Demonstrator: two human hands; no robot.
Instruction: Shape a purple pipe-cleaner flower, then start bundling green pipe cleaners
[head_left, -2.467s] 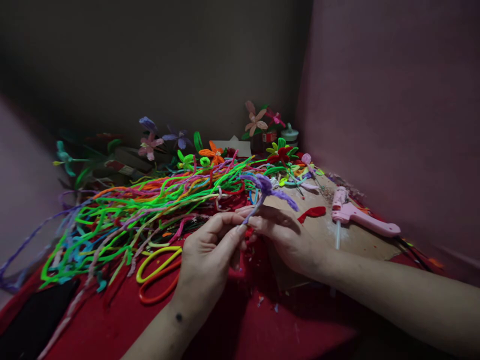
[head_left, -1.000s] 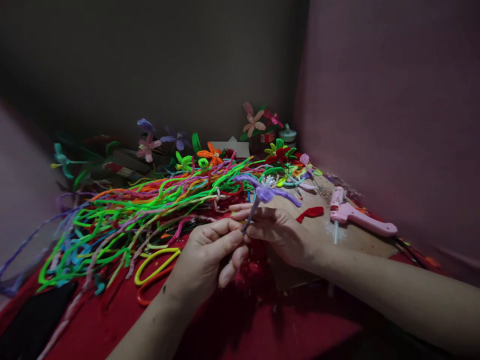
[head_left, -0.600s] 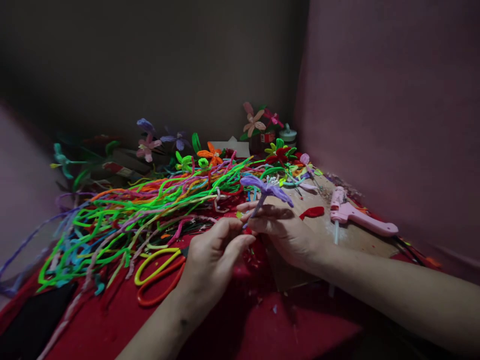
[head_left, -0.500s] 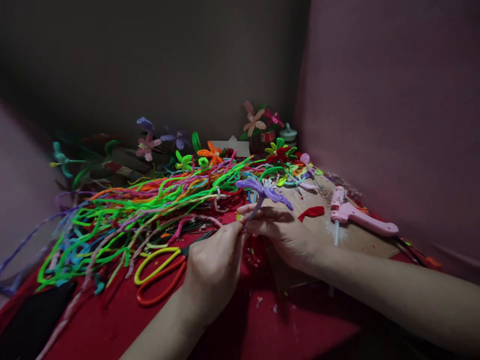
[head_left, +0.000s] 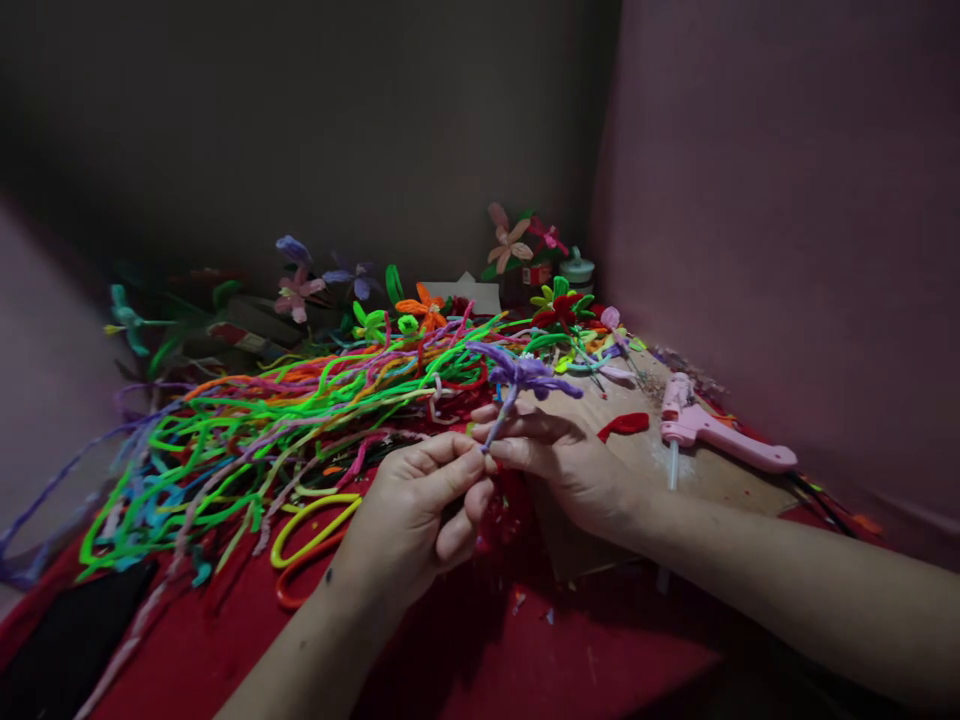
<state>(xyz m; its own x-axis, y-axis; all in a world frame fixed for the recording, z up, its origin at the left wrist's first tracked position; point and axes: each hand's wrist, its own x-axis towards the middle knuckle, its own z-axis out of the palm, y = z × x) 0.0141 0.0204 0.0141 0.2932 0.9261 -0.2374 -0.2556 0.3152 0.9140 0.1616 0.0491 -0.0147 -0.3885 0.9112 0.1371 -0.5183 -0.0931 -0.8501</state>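
A purple pipe-cleaner flower stands upright between my hands over the red cloth. My right hand pinches its thin stem just under the petals. My left hand is closed on the lower end of the same stem, thumb and forefinger pressed together. The stem's bottom is hidden in my left fingers. The light is dim.
A big tangle of coloured pipe cleaners covers the left and middle. Finished flowers stand at the back by the wall. A pink glue gun lies on cardboard at the right. Yellow and orange loops lie near my left hand.
My left hand's fingers have shifted along the stem and the flower's petals have turned a little. Both hands stay in the same place.
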